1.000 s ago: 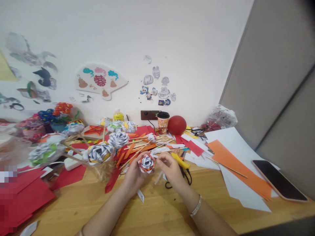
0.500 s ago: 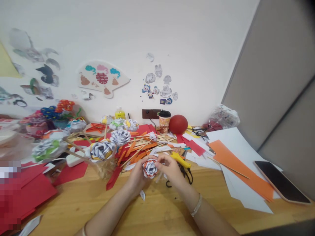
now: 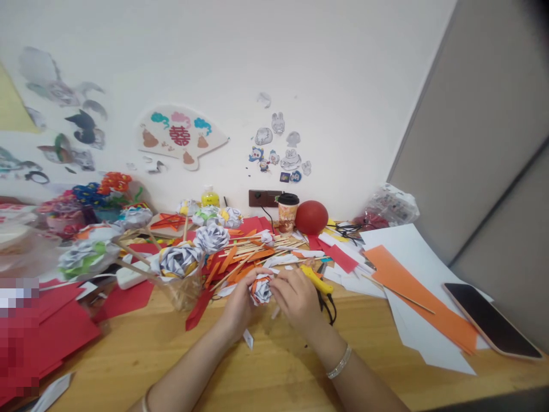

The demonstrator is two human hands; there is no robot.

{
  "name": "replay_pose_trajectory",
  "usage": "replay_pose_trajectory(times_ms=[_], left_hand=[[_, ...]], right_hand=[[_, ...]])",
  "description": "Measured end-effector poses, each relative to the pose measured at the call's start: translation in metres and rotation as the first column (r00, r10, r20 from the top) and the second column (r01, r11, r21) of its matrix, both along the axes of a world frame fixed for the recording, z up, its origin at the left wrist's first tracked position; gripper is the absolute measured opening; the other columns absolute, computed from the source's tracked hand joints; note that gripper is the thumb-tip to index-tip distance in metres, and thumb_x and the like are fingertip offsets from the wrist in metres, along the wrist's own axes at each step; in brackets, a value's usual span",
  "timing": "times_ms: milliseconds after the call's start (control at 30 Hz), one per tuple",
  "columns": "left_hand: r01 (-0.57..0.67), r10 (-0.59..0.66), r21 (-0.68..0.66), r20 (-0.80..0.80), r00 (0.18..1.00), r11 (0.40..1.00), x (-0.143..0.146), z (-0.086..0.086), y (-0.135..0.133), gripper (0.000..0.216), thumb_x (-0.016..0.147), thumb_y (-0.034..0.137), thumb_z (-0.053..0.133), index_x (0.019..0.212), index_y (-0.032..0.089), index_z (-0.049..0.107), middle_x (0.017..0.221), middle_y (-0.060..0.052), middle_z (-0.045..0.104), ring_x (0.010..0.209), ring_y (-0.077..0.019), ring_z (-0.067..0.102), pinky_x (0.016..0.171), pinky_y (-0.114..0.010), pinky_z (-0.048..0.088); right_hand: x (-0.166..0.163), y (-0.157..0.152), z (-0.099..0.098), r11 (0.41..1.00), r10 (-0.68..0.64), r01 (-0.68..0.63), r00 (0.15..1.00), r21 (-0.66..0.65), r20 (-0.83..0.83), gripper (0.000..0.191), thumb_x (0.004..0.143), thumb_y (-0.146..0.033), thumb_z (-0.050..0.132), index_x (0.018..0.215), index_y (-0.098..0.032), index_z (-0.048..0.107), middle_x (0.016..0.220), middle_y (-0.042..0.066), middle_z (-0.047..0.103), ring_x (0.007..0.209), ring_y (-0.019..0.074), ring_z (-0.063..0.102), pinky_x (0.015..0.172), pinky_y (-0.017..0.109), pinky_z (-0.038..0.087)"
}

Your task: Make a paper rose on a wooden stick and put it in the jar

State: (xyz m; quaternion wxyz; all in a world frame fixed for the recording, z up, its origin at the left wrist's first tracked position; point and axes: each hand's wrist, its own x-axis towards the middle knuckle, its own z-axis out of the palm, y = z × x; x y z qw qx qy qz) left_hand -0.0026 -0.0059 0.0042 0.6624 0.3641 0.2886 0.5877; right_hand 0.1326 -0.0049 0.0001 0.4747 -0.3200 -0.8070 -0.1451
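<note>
A paper rose point(image 3: 261, 289) in white with orange edges is held over the middle of the wooden table. My left hand point(image 3: 238, 303) curls round its left side and underside. At the rose's right edge, the thumb and fingers of my right hand point(image 3: 298, 297) are pinched together on the paper. The exact grip of those fingertips is partly hidden. Just beyond my right hand lies a yellow glue gun point(image 3: 316, 278) with a black cord. A small white paper scrap point(image 3: 248, 339) rests on the table below my left hand.
On the left, a clear cup point(image 3: 182, 292) holds white paper roses on sticks. Wooden sticks point(image 3: 253, 246) and paper strips spread behind my hands. Further right are a lidded coffee cup point(image 3: 287, 216), a red balloon point(image 3: 311, 217), orange paper point(image 3: 420, 297) and a phone point(image 3: 491, 319).
The rose has tilted in my left hand, showing more of its orange side. My right hand has turned, its back now facing up more, with its fingers still at the rose's right edge.
</note>
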Motion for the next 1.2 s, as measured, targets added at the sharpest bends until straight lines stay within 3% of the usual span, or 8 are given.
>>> replay_pose_trajectory(times_ms=[267,467,767,1000,1200], left_hand=[[-0.019,0.022,0.044,-0.056,0.998,0.999,0.000,-0.001,0.001,0.017,0.067,0.026,0.052,0.075,0.016,0.062,0.068,0.000,0.064,0.058,-0.0135,0.054,0.057,-0.023,0.038],[-0.063,0.068,0.061,-0.092,0.993,0.996,0.001,-0.006,0.006,0.017,0.066,0.023,0.049,0.073,0.015,0.063,0.067,0.000,0.061,0.059,-0.0139,0.052,0.056,-0.023,0.038],[-0.084,0.096,0.094,-0.130,0.987,0.992,0.000,-0.008,0.008,0.017,0.064,0.022,0.049,0.074,0.016,0.062,0.069,-0.001,0.062,0.067,-0.0163,0.055,0.058,-0.023,0.038],[-0.081,0.096,0.108,-0.133,0.987,0.991,-0.002,-0.013,0.014,0.017,0.064,0.022,0.050,0.073,0.016,0.063,0.067,-0.001,0.062,0.061,-0.0167,0.054,0.058,-0.026,0.039],[-0.082,0.094,0.104,-0.115,0.989,0.991,0.000,-0.008,0.009,0.017,0.064,0.025,0.052,0.074,0.016,0.062,0.070,-0.002,0.062,0.068,-0.0172,0.054,0.060,-0.024,0.038]], right_hand=[[0.000,0.001,0.002,0.987,0.047,-0.051,0.998,-0.154,-0.031,0.013,0.084,-0.016,0.045,0.079,-0.017,0.057,0.078,0.005,0.056,0.075,0.0178,0.047,0.066,0.030,0.040],[-0.001,0.004,0.001,0.993,-0.046,0.050,0.998,-0.111,0.037,0.018,0.087,-0.019,0.042,0.080,-0.017,0.058,0.078,0.007,0.058,0.072,0.0183,0.047,0.063,0.030,0.038],[-0.003,0.002,-0.002,0.993,-0.044,0.044,0.999,-0.113,0.007,0.019,0.086,-0.016,0.042,0.075,-0.017,0.057,0.074,0.005,0.058,0.071,0.0176,0.047,0.063,0.030,0.039],[-0.007,0.002,-0.007,0.986,-0.160,0.164,0.977,-0.012,0.143,0.018,0.086,-0.013,0.042,0.079,-0.016,0.059,0.074,0.006,0.059,0.070,0.0186,0.047,0.061,0.031,0.037],[-0.007,-0.003,-0.005,0.979,-0.206,0.205,0.978,0.018,0.034,0.014,0.086,-0.017,0.047,0.078,-0.016,0.058,0.073,0.006,0.058,0.068,0.0185,0.046,0.059,0.031,0.035]])
